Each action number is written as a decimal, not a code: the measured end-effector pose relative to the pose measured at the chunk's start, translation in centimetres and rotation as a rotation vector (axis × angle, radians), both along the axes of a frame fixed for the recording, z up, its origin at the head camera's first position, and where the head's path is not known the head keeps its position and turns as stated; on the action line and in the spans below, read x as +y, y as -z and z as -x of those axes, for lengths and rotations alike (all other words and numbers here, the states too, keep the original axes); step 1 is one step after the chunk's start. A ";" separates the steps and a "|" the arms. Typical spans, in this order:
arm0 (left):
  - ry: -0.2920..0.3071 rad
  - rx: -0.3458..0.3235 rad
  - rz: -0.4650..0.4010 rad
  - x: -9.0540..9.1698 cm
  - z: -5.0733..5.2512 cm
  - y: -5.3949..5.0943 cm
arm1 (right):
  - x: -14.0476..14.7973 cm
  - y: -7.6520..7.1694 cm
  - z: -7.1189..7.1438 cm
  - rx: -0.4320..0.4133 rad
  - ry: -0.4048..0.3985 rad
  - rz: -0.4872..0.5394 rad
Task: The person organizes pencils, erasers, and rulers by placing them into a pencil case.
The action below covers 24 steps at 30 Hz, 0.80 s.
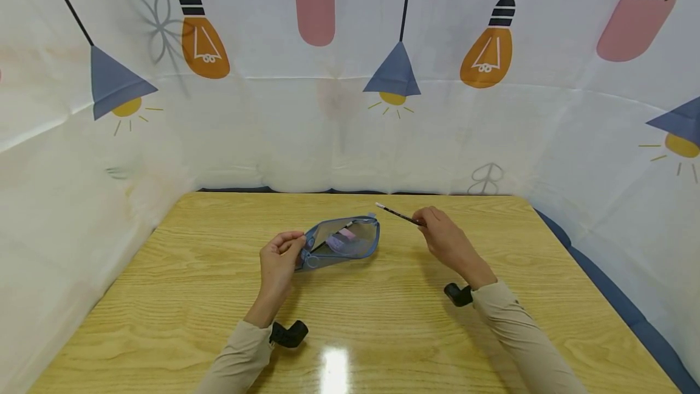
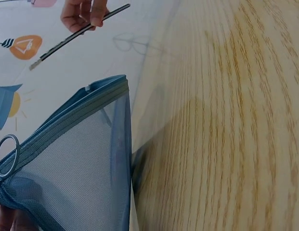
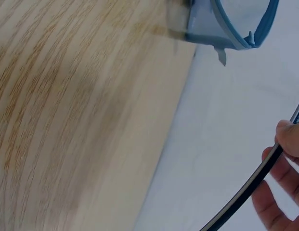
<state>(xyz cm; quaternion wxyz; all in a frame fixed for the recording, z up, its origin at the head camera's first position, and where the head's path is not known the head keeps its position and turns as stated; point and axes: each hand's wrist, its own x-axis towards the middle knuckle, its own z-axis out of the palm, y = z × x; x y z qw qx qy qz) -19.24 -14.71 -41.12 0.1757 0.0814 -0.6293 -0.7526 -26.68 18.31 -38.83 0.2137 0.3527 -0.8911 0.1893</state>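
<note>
My left hand [image 1: 280,263] pinches one end of a blue mesh zip pencil case [image 1: 322,263], holding it tilted above the table. Its zip is undone, and the mouth gapes toward the head camera. Inside lie a pink-and-lilac item [image 1: 346,234] and a dark stick, their kinds too small to tell. To the right of the case, my right hand [image 1: 447,241] grips a slim dark pencil [image 1: 399,213] between thumb and fingers, with its white end pointing left toward the case. In the right wrist view, the pencil [image 3: 250,186] slants below the case [image 3: 209,24], apart from it.
Both hands work over a wood-grain table [image 1: 377,321]. Behind it and along its sides hangs a white cloth [image 1: 262,132] printed with lamps and bulbs. A black wrist camera [image 1: 290,334] is strapped at the left wrist, another black camera [image 1: 457,295] at the right.
</note>
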 end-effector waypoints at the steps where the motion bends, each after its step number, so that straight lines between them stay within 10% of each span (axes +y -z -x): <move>1: 0.001 0.001 -0.004 0.0 0.0 0.0 | -0.1 0.0 0.0 0.018 -0.013 0.011; 24: 0.006 -0.029 0.009 -0.4 0.0 0.1 | -3.3 -1.5 -1.0 0.152 -0.238 0.173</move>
